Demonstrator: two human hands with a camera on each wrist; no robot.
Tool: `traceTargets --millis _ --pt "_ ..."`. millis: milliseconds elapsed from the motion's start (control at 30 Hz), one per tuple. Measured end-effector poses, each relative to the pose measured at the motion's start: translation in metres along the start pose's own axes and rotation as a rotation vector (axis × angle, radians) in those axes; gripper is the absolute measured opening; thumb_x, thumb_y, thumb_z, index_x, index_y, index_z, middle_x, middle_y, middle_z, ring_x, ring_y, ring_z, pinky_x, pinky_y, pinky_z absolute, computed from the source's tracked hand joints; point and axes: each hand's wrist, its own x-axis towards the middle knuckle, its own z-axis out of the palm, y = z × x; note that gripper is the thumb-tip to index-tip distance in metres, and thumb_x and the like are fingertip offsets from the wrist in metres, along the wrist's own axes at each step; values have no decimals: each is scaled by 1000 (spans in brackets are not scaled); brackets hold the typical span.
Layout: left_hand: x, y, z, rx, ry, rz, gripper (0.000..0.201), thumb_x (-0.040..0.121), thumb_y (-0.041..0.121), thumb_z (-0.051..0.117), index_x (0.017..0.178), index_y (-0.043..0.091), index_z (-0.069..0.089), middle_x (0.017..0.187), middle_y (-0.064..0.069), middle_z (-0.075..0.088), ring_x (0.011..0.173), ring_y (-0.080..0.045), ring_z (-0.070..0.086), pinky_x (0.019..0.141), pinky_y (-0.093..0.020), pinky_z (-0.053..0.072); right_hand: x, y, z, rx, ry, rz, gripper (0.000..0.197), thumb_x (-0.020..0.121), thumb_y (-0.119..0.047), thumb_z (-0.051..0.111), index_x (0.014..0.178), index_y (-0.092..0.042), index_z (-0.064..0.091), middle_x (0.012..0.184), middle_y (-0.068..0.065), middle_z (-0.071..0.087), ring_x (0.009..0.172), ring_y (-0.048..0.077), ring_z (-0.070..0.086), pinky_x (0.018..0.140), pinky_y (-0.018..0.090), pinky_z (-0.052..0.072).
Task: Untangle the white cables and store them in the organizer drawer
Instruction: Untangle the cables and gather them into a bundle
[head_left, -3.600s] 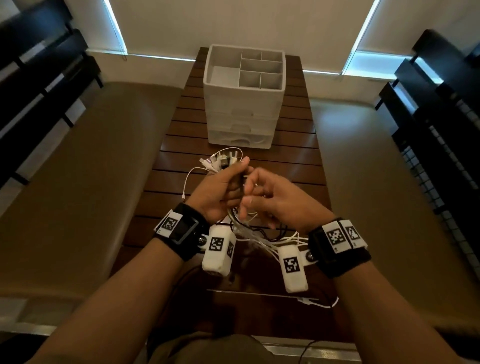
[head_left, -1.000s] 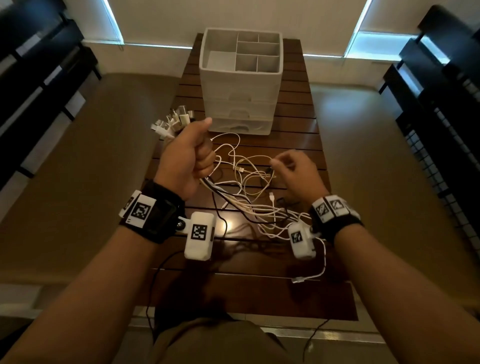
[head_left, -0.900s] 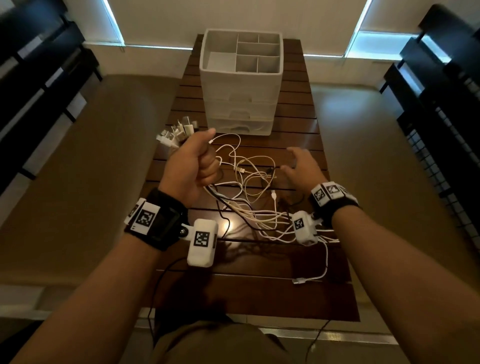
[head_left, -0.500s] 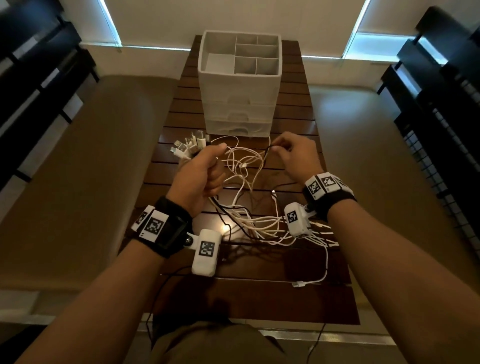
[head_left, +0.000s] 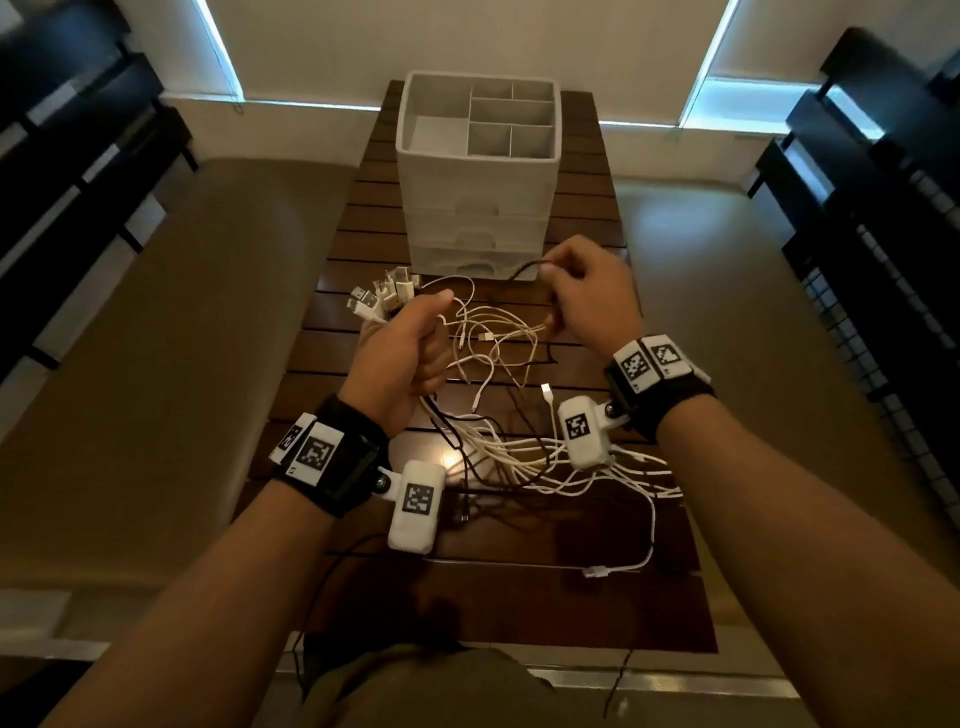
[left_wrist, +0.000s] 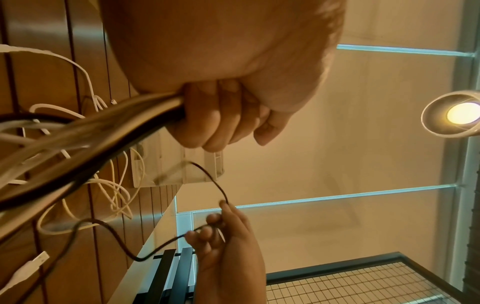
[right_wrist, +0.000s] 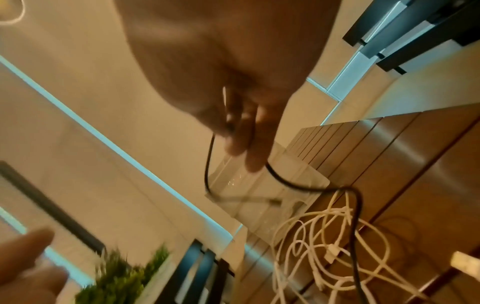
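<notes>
White cables (head_left: 524, 452) are sprawling in a tangle across the slatted wooden table (head_left: 587, 597), nearest the person, with one loose plug end (head_left: 597, 571) lying apart toward the near edge. The left hand (head_left: 400, 358) is gripping a bundle of them in a fist, their USB plugs (head_left: 379, 296) fanning out beyond the knuckles. The right hand (head_left: 587, 296) is pinching a thin black cable (head_left: 524, 270) between thumb and fingers, raised above the table. Farther back, the white organizer (head_left: 478, 208) is standing with its drawers pushed in. Only the left wrist view is catching a lit ceiling lamp (left_wrist: 462, 113); only the right wrist view is showing a green plant (right_wrist: 122, 277).
</notes>
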Motion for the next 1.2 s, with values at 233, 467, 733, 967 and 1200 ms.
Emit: traceTargets --millis 233,467,733,967,1200 --pt "1 5 -6 -64 -14 13 51 107 28 52 59 28 33 51 7 21 43 -9 14 42 -25 8 -16 22 -24 -285 410 118 31 102 -11 48 111 -21 76 95 -1 72 79 16 64 64 3 42" --pt "4 6 -12 -108 -27 41 54 107 28 52 59 26 27 48 8 21 39 -8 15 36 -20 14 -48 64 -32 -742 139 544 28 99 -19 56 121 -7 68 137 21 52 103 45 65 86 44 53" --pt "11 11 -6 -168 -23 85 59 107 30 51 51 27 33 46 9 20 38 -8 15 34 -20 16 -69 -11 27 -121 -332 -68 52 97 -54 64 139 -25 59 129 -5 66 113 10 65 96 35 56" --pt "10 30 -19 -288 -77 111 59 106 34 51 52 26 29 45 9 18 37 -8 12 32 -20 17 -80 -17 80 -204 -598 -256 15 100 -31 68 91 -20 62 78 -3 65 69 13 60 65 34 46" --pt "3 39 -34 -192 -22 125 58 105 34 52 61 27 16 45 9 16 37 -8 11 32 -20 14 -74 29 49 -553 -478 -199 28 99 -55 61 105 -29 72 84 -7 69 80 17 66 71 35 54"
